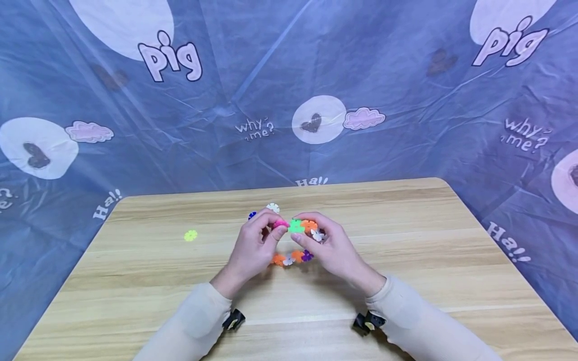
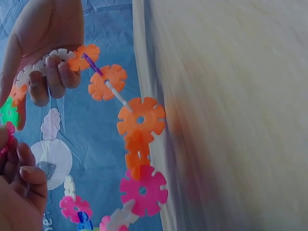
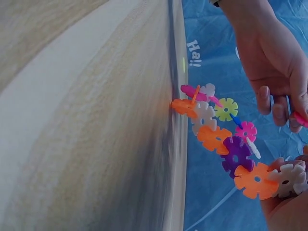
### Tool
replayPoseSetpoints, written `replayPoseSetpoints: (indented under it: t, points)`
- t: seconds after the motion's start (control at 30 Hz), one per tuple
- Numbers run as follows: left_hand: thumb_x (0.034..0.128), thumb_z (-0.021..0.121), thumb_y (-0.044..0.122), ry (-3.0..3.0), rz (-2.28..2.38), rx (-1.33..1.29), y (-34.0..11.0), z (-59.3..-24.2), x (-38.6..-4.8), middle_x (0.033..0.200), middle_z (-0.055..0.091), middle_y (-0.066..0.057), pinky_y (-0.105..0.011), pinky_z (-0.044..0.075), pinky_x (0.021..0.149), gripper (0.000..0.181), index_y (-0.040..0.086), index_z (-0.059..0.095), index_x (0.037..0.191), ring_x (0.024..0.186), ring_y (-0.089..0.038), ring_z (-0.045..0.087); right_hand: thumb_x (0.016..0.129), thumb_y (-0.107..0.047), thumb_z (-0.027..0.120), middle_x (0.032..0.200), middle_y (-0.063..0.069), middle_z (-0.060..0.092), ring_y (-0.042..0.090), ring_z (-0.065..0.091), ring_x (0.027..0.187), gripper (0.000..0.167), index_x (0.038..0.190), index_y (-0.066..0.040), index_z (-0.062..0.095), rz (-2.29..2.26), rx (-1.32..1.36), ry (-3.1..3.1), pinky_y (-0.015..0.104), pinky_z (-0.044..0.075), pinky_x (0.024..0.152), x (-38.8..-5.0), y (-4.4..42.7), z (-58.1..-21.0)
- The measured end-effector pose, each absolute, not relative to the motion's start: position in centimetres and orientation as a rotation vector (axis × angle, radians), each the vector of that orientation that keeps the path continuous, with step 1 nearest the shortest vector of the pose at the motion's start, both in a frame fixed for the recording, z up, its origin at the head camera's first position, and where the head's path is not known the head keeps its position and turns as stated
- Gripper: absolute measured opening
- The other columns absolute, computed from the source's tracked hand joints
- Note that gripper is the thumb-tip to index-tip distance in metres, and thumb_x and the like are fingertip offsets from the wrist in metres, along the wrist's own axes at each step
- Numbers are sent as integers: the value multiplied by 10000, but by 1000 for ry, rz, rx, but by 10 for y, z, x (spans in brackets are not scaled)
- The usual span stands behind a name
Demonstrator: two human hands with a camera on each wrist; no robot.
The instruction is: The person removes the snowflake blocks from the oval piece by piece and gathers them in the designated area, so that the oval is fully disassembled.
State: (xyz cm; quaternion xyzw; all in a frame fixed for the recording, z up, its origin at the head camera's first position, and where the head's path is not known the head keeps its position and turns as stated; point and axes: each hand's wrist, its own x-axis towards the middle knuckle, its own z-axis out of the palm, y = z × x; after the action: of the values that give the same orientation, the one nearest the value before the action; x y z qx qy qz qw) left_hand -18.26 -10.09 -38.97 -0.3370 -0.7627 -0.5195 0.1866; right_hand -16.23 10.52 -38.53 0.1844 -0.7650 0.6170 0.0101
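Observation:
A chain of slotted plastic flower discs hangs between the two hands and curves round in a loop. My left hand (image 1: pixel 253 246) pinches a pink disc (image 1: pixel 280 224) between thumb and finger. Right against it, edge to edge, is a green disc (image 1: pixel 295 226), which my right hand (image 1: pixel 337 251) grips along with a neighbouring orange disc (image 1: pixel 309 224). From the right hand the chain runs through white, orange and purple discs (image 3: pixel 236 158), then a large pink disc (image 2: pixel 143 190). Beyond the left hand show a blue disc (image 1: pixel 252 215) and a white disc (image 1: pixel 273 207).
A loose yellow-green disc (image 1: pixel 190 235) lies on the wooden table (image 1: pixel 135 291), left of the hands. Behind the table's far edge hangs a blue printed cloth (image 1: pixel 253 65). Each sleeve carries a black wrist camera (image 1: pixel 233 319).

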Motion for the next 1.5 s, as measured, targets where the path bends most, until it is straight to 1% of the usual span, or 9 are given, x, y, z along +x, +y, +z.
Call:
replayPoseSetpoints:
  t: [0.13, 0.33, 0.43, 0.6, 0.73, 0.83, 1.1, 1.3, 1.5]
  points:
    - [960, 671, 60, -2156, -1462, -948, -105, -390, -182, 849, 604, 12, -245, 434, 546, 58, 82, 685, 1012, 665, -115, 487, 932, -220, 739, 1056, 58, 664, 247, 670, 852, 341, 1260, -218, 647, 1923, 565, -2383, 358, 593, 705, -162, 107, -386]
    - [975, 650, 63, -2192, -1444, -940, -114, -391, -181, 920, 663, -14, -238, 475, 561, 127, 89, 682, 1095, 683, -105, 523, 927, -213, 744, 1041, 50, 668, 235, 665, 838, 339, 1254, -206, 654, 1888, 569, -2381, 341, 587, 690, -162, 108, -387]
    - [953, 683, 66, -2232, -1420, -895, -120, -391, -180, 938, 689, -18, -237, 495, 565, 209, 64, 669, 1161, 683, -94, 550, 927, -221, 744, 1052, 56, 666, 243, 667, 844, 342, 1256, -216, 653, 1878, 572, -2388, 339, 588, 689, -162, 109, -387]
    - [915, 734, 79, -2296, -1394, -786, -129, -391, -178, 929, 709, 13, -243, 509, 600, 318, 34, 651, 1218, 706, -89, 580, 931, -206, 740, 1064, 68, 664, 249, 669, 849, 350, 1267, -176, 649, 1882, 572, -2396, 334, 590, 693, -162, 110, -387]
    - [902, 748, 75, -2332, -1385, -728, -135, -389, -178, 906, 687, 56, -236, 490, 598, 318, 57, 661, 1207, 697, -98, 556, 932, -203, 738, 1025, 65, 667, 231, 651, 787, 351, 1268, -164, 646, 1865, 572, -2409, 311, 571, 650, -162, 111, -386]
    - [901, 749, 72, -2339, -1387, -700, -140, -389, -178, 881, 667, 55, -234, 471, 580, 308, 71, 666, 1198, 683, -108, 535, 932, -211, 737, 984, 62, 668, 216, 629, 730, 356, 1272, -159, 643, 1852, 571, -2419, 297, 549, 607, -162, 111, -386]
    - [945, 692, 63, -2373, -1384, -676, -152, -390, -177, 903, 659, 33, -252, 496, 583, 298, 56, 640, 1238, 737, -113, 579, 935, -210, 733, 974, 63, 668, 210, 624, 734, 353, 1273, -159, 644, 1854, 580, -2413, 292, 545, 610, -163, 112, -386]
    - [956, 681, 79, -2425, -1331, -663, -162, -390, -177, 937, 674, 38, -260, 520, 618, 329, 73, 624, 1280, 814, -110, 614, 939, -211, 729, 984, 63, 668, 212, 629, 749, 372, 1286, -119, 634, 1855, 571, -2421, 292, 548, 620, -162, 112, -387]
    - [945, 702, 90, -2488, -1266, -632, -172, -389, -177, 973, 693, 43, -252, 525, 639, 362, 113, 623, 1297, 825, -95, 628, 939, -213, 729, 984, 64, 666, 217, 625, 753, 343, 1270, -185, 643, 1861, 564, -2421, 294, 548, 623, -161, 113, -388]
